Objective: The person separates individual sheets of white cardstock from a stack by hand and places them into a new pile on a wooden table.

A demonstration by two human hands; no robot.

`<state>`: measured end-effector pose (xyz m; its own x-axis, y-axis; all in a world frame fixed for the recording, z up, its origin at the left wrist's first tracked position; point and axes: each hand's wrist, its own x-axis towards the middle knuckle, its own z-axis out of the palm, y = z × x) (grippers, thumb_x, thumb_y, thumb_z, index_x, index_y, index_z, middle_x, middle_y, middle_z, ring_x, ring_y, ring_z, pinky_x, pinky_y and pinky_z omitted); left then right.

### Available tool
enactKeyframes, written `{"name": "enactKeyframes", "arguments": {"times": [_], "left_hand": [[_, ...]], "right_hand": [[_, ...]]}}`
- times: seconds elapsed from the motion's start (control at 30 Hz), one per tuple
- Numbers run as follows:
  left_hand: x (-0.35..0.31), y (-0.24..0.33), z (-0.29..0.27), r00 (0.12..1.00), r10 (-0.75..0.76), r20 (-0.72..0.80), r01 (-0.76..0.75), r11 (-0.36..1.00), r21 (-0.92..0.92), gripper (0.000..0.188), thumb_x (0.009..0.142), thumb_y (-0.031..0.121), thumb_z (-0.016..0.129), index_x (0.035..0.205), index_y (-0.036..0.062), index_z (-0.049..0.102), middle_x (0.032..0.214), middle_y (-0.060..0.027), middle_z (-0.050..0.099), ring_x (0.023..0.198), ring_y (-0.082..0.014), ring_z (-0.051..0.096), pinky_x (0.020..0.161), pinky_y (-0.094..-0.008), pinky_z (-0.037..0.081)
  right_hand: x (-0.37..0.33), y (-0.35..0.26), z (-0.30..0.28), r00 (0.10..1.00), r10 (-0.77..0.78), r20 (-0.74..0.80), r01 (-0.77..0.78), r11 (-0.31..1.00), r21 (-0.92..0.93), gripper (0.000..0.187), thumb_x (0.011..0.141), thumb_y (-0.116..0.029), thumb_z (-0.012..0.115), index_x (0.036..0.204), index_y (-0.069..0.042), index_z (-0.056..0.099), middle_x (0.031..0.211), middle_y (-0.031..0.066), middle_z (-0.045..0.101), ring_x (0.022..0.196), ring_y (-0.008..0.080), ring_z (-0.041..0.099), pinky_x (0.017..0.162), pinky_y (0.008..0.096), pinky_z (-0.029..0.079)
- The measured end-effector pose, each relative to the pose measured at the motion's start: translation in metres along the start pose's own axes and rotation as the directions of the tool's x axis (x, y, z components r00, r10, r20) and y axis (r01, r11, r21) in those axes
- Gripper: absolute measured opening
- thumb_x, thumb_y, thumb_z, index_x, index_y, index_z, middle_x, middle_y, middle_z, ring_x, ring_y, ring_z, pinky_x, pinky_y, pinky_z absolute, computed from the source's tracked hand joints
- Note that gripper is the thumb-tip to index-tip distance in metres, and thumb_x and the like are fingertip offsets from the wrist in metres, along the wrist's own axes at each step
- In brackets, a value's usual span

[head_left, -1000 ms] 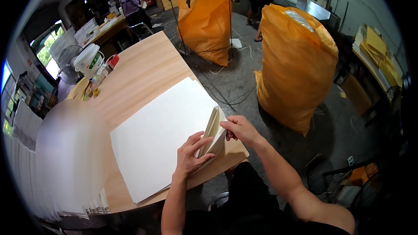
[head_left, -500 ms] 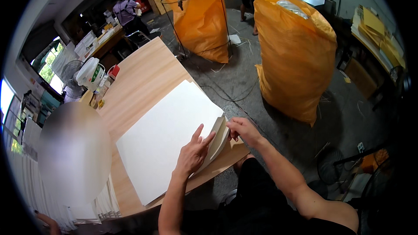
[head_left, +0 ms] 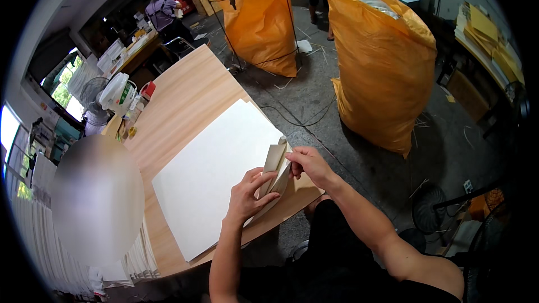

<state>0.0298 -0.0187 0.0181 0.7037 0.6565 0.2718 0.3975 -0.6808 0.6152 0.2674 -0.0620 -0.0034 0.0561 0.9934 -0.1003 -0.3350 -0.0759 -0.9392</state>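
Note:
A pile of large white paper sheets lies aslant on the wooden table. Along its near right edge, a narrow flap of paper stands folded up and curled. My left hand rests over the sheets with thumb and fingers curved round the lower part of this flap. Opposite it, my right hand pinches the curled edge between thumb and bent fingers. The fingertips of the right hand are partly hidden by the paper.
The wooden table carries a white bucket and rolls of tape at its far left. Folded white sheets are stacked at lower left, beside a blurred patch. Two orange sacks stand on the floor; two people work farther off.
The flap at the pile's edge now stands up more over the sheets. My left hand's fingers, stretched out before, have closed toward it; the right hand stays at the edge, shifted slightly left.

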Motion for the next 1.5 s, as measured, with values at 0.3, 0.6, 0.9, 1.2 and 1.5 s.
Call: {"name": "enactKeyframes", "arguments": {"times": [0.3,0.6,0.9,1.2,1.5], "left_hand": [[-0.002,-0.004,-0.001,1.0,-0.009,-0.003,0.009,0.999,0.036,0.045,0.091,0.027,0.075,0.135,0.0255,0.066,0.139,-0.0122,0.06,0.11,-0.0305,0.071,0.087,-0.039,0.059],[0.0,-0.011,0.005,0.998,0.055,0.003,-0.055,0.987,0.154,0.044,0.093,0.03,0.073,0.136,0.0262,0.064,0.147,-0.0165,0.055,0.11,-0.0336,0.071,0.088,-0.0406,0.059],[0.003,-0.001,-0.002,1.0,0.025,-0.012,-0.025,0.999,0.044,0.064,0.077,0.029,0.088,0.137,0.0224,0.065,0.134,-0.0101,0.066,0.113,-0.0303,0.069,0.09,-0.0396,0.058],[0.002,-0.008,0.007,0.999,0.028,-0.04,-0.023,0.993,0.113,0.048,0.097,0.016,0.064,0.143,0.0299,0.059,0.141,-0.0127,0.06,0.103,-0.0323,0.072,0.086,-0.0398,0.059],[0.004,0.003,-0.001,1.0,0.03,0.009,-0.031,0.989,0.144,0.066,0.075,0.031,0.09,0.136,0.0251,0.064,0.131,-0.0074,0.065,0.108,-0.029,0.07,0.086,-0.0391,0.059]], "right_hand": [[-0.008,-0.007,0.003,0.997,-0.056,-0.043,0.05,0.99,-0.133,0.042,0.102,-0.041,0.063,0.08,-0.006,0.062,0.067,0.0011,0.062,0.06,0.0094,0.061,0.054,0.0237,0.045],[0.002,0.003,0.003,0.999,0.006,-0.044,-0.003,0.999,0.052,0.033,0.103,-0.028,0.061,0.077,-0.007,0.059,0.067,0.005,0.064,0.06,0.0141,0.064,0.054,0.0265,0.047],[0.002,0.002,0.002,1.0,-0.002,-0.018,0.002,1.0,0.019,0.034,0.104,-0.03,0.061,0.078,-0.008,0.058,0.067,0.0041,0.061,0.063,0.0142,0.065,0.054,0.0254,0.047],[0.002,0.011,0.004,0.978,-0.184,-0.095,0.14,0.927,-0.348,0.034,0.104,-0.03,0.06,0.078,-0.007,0.058,0.067,0.0039,0.062,0.061,0.0129,0.064,0.054,0.0258,0.048],[0.005,0.009,0.003,0.999,-0.002,-0.037,0.009,0.986,0.169,0.032,0.103,-0.028,0.061,0.079,-0.007,0.06,0.071,0.0049,0.064,0.065,0.0156,0.069,0.055,0.0259,0.05]]}}
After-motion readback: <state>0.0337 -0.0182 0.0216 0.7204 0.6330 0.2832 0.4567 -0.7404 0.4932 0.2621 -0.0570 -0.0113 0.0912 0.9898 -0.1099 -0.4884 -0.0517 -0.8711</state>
